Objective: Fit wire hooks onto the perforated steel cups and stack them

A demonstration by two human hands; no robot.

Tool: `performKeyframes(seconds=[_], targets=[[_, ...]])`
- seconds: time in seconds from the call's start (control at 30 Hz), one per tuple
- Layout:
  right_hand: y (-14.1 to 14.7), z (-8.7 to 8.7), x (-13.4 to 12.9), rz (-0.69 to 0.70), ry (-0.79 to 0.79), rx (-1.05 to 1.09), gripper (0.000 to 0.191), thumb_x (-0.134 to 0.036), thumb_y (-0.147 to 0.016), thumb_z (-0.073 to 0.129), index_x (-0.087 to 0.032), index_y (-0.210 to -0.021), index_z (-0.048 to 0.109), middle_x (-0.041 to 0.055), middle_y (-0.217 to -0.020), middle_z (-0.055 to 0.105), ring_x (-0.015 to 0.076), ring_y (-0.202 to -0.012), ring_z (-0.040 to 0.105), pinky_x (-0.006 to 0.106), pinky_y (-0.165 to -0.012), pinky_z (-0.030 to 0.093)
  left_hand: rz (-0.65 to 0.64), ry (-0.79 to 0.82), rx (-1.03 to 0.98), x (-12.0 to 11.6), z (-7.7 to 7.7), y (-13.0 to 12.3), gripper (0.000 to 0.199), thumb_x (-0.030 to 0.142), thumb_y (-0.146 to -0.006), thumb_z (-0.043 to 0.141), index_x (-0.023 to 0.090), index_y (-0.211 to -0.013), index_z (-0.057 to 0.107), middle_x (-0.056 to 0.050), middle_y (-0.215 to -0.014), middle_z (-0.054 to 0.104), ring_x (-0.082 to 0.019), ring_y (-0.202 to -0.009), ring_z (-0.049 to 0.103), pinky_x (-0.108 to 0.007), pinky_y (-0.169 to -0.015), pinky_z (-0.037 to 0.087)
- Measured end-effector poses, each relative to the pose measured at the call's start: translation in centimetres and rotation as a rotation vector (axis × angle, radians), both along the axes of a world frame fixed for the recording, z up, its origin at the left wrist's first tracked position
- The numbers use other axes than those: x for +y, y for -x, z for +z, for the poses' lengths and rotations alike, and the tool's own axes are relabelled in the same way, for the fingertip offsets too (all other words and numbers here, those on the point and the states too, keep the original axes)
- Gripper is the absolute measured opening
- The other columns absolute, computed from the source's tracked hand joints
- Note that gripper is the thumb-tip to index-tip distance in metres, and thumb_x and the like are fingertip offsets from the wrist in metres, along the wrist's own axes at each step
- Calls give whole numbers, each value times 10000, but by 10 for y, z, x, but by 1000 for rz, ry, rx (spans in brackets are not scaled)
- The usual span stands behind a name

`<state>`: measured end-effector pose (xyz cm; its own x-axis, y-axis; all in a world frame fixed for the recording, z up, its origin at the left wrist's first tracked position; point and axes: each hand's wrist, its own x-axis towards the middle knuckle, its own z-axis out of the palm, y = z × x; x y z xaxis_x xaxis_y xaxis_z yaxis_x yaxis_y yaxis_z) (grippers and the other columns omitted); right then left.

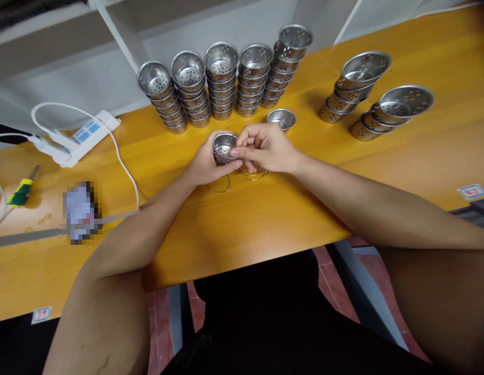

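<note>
My left hand [206, 162] is wrapped round a small perforated metal cup [223, 146], its open top facing up toward me. At the cup's right rim is my right hand [265, 148], thumb and forefinger pinched together; what lies between them, if anything, is too small to tell. Thin wire rings [255, 173] lie on the table under my right hand, and another wire ring [221, 188] shows below my left hand. Just behind my right hand, a single metal cup [281, 120] stands on the table, partly hidden.
Several tall stacks of perforated cups [221, 78] line the back of the wooden table [226, 224]. Two leaning stacks [394, 112] stand at the right. To the left are a white power strip [93, 138] with cables, a green-yellow screwdriver [22, 191] and a pixelated object [81, 212].
</note>
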<state>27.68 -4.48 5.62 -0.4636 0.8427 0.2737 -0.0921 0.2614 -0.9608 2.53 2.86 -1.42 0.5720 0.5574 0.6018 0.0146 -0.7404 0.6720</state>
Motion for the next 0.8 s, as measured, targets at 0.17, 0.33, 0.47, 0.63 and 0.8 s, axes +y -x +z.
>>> performKeyframes(seconds=[0.17,0.33,0.47,0.63,0.8], targets=[[-3,-3,1,-12,-44,-64,770,-907,-976,1107,-229,-1061,754,16,-779,767,130,-574,630,272,-501,479,-1,0,5,-2,-1,0,988,933,-1023,996,284,-1669,627,-120,-1449,823,-304,-1277,887,-481,-1154,765],[-8,-11,5,-322,-300,-177,842,-973,-938,1086,-278,-1356,860,101,-1272,840,170,-757,653,350,-614,574,35,-16,-3,7,-12,0,1055,974,-1047,942,295,-1758,560,-106,-1475,786,-321,-1349,868,-557,-1263,731],[-15,-12,6,-404,-429,-310,804,-1033,-1046,926,-310,-1396,907,160,-1403,803,303,-1042,768,450,-825,714,72,-49,-23,17,-20,3,1050,937,-1065,951,337,-1811,521,-112,-1546,765,-359,-1482,837,-596,-1355,696],[-23,0,-1,-373,-584,-440,693,-924,-1221,743,-308,-1472,940,210,-1500,822,451,-1376,799,653,-1206,726,93,-41,-24,19,-23,4,1045,918,-1074,956,327,-1819,522,-124,-1561,766,-369,-1514,827,-597,-1379,693],[-30,2,1,-348,-715,-630,609,-787,-1316,616,-297,-1509,923,185,-1518,863,440,-1420,800,662,-1330,644,86,-22,-16,17,-24,3,1065,962,-1063,931,314,-1806,526,-125,-1550,769,-350,-1462,842,-582,-1339,706]])
